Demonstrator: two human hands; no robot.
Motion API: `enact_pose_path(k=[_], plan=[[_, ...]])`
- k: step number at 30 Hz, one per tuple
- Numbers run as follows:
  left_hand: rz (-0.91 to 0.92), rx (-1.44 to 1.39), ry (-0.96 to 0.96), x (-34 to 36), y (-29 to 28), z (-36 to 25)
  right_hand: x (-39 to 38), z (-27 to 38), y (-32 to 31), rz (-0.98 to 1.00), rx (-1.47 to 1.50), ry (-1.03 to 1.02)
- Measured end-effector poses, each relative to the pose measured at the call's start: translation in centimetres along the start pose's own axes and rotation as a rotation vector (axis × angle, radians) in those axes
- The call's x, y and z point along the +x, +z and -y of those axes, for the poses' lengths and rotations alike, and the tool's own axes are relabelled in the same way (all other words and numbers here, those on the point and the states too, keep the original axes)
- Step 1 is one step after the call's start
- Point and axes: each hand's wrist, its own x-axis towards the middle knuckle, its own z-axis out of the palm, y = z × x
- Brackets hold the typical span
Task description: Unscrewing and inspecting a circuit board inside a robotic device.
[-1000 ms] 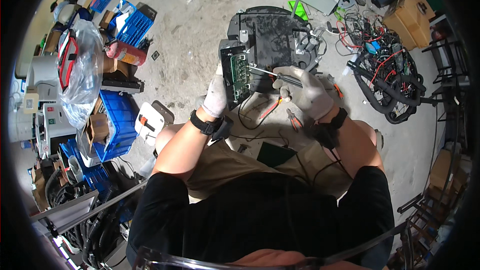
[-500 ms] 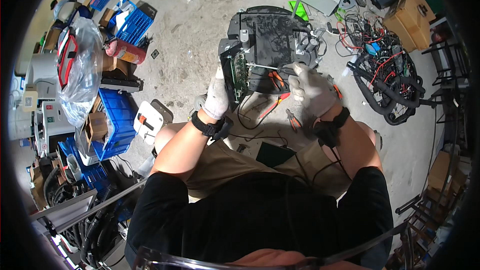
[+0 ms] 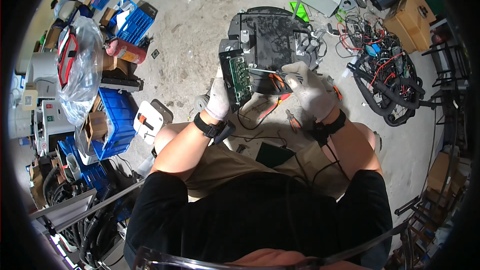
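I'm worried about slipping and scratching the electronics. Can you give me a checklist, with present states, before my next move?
1. White-gloved left hand holding the flat black casing with the green circuit board: ok.
2. White-gloved right hand gripping the dark-handled, metal-shafted screwdriver: ok.
3. Screwdriver tip clear of the board: cannot tell; it ends at or near the board's right edge.
4. Orange-handled metal pliers clear of both hands: ok, lying on the grey floor.
5. Thin black cable detached from the casing: cannot tell.
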Motion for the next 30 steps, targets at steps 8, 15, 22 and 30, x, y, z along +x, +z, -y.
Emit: enact_pose_path(k=[8,15,22,30], plan=[[0.039,0.276,0.064,-0.9,0.0,0.8,0.0,-0.2,-1.4,0.059,-0.020,0.127],[0.125,0.112,-0.066,-1.0,0.6,-0.2,-0.1,-0.2,-1.3,0.086,-0.169,-0.167],[0.080,0.390,0.220,-1.7,1.0,-0.3,0.0,-0.5,-2.0,0.334,0.850,0.833],[0.139,0.094,-0.141,-1.0,-0.7,-0.7,0.4,0.1,-2.0,0.280,-0.509,-0.363]])
